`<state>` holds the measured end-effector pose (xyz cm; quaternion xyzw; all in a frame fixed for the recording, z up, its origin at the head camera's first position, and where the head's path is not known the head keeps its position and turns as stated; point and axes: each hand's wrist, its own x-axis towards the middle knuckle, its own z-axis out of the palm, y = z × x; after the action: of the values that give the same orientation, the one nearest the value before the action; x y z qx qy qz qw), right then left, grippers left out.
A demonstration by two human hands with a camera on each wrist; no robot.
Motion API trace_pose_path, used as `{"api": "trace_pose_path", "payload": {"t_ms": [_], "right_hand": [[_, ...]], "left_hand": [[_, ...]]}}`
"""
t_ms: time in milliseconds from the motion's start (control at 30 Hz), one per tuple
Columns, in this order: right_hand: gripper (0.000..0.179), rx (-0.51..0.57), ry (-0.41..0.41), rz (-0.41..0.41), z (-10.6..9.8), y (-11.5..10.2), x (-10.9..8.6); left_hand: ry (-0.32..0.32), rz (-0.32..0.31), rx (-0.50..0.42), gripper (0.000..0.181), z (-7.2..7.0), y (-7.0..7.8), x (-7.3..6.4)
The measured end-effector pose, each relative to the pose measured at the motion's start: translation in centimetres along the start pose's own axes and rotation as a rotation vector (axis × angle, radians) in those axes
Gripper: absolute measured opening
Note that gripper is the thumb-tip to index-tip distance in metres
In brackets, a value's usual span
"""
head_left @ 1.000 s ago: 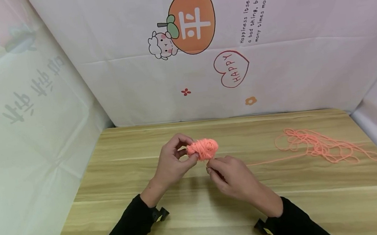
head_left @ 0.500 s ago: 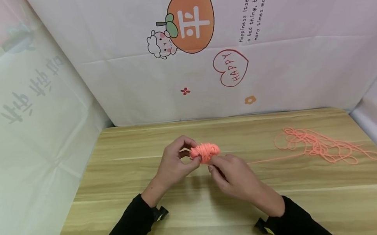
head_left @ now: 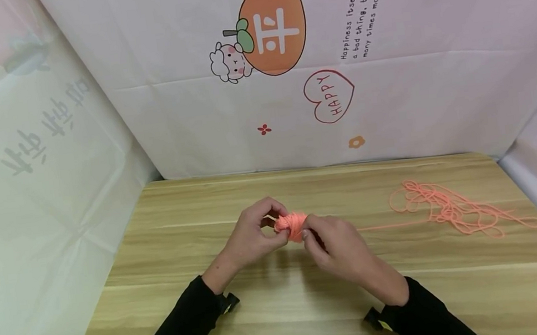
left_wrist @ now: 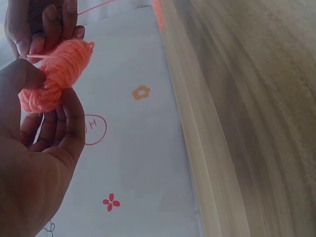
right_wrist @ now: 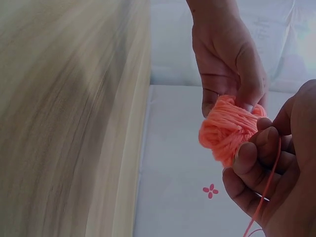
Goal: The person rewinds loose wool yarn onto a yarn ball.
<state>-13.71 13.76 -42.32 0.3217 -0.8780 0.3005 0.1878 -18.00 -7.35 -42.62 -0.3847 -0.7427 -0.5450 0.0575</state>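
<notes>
A small coral-orange ball of yarn [head_left: 293, 226] is held above the table by my left hand [head_left: 253, 237], its thumb and fingers gripping the left end. The strands wrap crosswise round its middle, as the left wrist view shows on the yarn ball [left_wrist: 61, 69]. Close against the ball's right side, my right hand [head_left: 340, 245] pinches the working strand with curled fingers. That strand [right_wrist: 268, 185] runs through the right hand in the right wrist view. From behind the right hand it stretches rightward to a loose tangle of the same yarn [head_left: 446, 207] lying on the table.
The wood-grain table [head_left: 286, 310] has its far edge against a white printed cloth [head_left: 183, 127]. More pale cloth hangs at the left and right sides. Black sleeves cover both forearms, and a small dark device [head_left: 229, 303] sits at the left wrist.
The yarn ball has turned in the left hand and come slightly nearer and rightward. My right hand has risen a little along its right side. Part of the loose tangle has shifted slightly left.
</notes>
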Motion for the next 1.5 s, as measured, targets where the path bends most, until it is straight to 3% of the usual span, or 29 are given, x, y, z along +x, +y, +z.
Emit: {"api": "trace_pose_path", "payload": {"t_ms": [167,567,1033,1333,1500], "right_hand": [[0.016,-0.006,0.007,0.002,-0.1,0.2,0.0],[0.014,-0.003,0.018,-0.006,-0.5,0.5,0.0],[0.014,0.004,0.008,-0.024,-0.6,0.8,0.0],[0.017,-0.001,0.019,-0.015,-0.6,1.2,-0.2],[0.018,-0.004,0.017,-0.019,-0.6,1.4,-0.2]], "left_hand": [[-0.044,0.011,0.003,0.027,-0.2,1.8,0.3],[-0.144,0.034,0.000,0.027,-0.1,1.8,0.2],[-0.323,-0.003,-0.166,0.026,-0.2,1.8,-0.1],[-0.349,0.003,-0.309,0.028,-0.3,1.9,-0.1],[-0.332,0.024,-0.377,0.028,-0.3,1.7,-0.1]]}}
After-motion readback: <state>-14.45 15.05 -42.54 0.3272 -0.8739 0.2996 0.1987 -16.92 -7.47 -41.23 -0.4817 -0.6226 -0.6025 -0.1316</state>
